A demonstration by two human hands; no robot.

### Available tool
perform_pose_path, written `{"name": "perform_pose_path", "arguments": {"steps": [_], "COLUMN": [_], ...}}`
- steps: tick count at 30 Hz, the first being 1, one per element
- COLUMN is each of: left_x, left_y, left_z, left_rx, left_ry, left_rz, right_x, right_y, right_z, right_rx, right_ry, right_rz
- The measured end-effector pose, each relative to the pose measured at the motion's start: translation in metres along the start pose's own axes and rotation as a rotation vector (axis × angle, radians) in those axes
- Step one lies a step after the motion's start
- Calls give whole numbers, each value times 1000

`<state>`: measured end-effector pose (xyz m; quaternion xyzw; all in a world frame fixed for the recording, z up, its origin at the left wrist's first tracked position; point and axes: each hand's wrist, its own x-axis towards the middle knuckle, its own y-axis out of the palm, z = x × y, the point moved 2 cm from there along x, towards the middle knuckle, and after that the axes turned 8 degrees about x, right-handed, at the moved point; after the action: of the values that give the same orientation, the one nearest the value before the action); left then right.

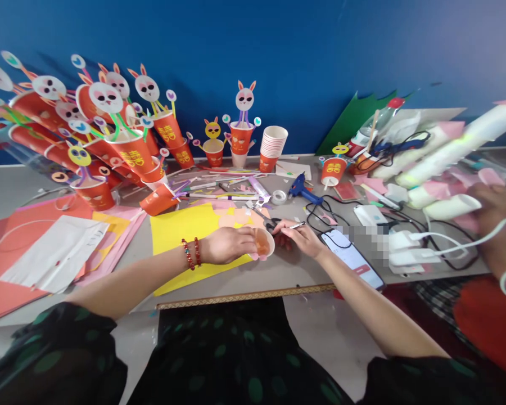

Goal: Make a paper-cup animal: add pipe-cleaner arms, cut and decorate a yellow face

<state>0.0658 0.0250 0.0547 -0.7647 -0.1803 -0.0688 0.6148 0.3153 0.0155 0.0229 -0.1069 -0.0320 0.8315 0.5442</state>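
My left hand (230,245) is closed on a paper cup (263,244), which is tipped so that its round opening shows, with small pink pieces at its lower rim. Just right of the cup, my right hand (301,237) pinches a thin white pen-like stick (297,225). Dark-handled scissors (270,222) lie beyond the cup, close to the fingers of my right hand. Under my left hand and wrist is a yellow paper sheet (181,236).
Red cups with bunny faces (130,151) crowd the back left; a cup stack (274,143) stands mid-back. A blue glue gun (306,190), cables and a phone (352,259) lie right. Orange paper (29,242) lies left. Another person's hand (489,214) is far right.
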Motion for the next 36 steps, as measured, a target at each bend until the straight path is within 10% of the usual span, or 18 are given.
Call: {"name": "perform_pose_path", "arguments": {"steps": [15,23,27,36], "left_x": [2,-15,-19,77], "left_y": [-1,-73,-86,-42], "left_z": [-3,25,41,87], "left_rx": [-39,5,184,264], "left_ry": [58,-180,-294,-215], "left_rz": [-56,-492,-404,-250], "right_x": [-54,-62,-62,-59], "right_y": [6,35,36,38], "right_z": [-3,-10,-10,-12], "right_rx": [41,-146,-278,-389], "right_ry": [-202,-290,-354,-474], "right_rz": [-539,-479,-464,-458]}}
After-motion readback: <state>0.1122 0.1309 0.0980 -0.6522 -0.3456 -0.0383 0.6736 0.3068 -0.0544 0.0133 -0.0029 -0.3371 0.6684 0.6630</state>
